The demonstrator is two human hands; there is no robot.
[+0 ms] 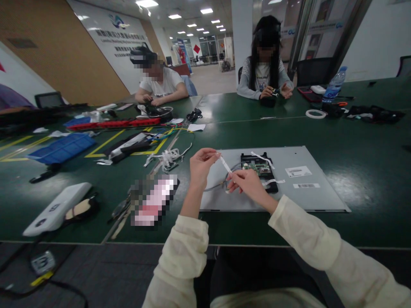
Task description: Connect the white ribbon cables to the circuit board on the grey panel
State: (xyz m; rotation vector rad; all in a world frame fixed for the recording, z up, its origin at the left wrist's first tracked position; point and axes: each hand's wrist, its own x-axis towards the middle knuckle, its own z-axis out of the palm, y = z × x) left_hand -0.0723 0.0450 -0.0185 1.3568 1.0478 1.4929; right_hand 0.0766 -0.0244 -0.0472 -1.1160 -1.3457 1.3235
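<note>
A short white strip of tape is stretched between my hands above a grey flat panel. My left hand pinches its upper end between thumb and fingertips. At the lower end, my right hand grips the strip with its fingers curled. Behind the right hand, a green circuit board in a black bracket lies on the panel, partly hidden. White strips cross the bracket. A thin grey cable loops across the panel under my hands.
Left of the panel lie a tangle of white strips, a phone and a white device. A blue tray sits farther left. Across the green table, two people handle small items; a water bottle stands at right.
</note>
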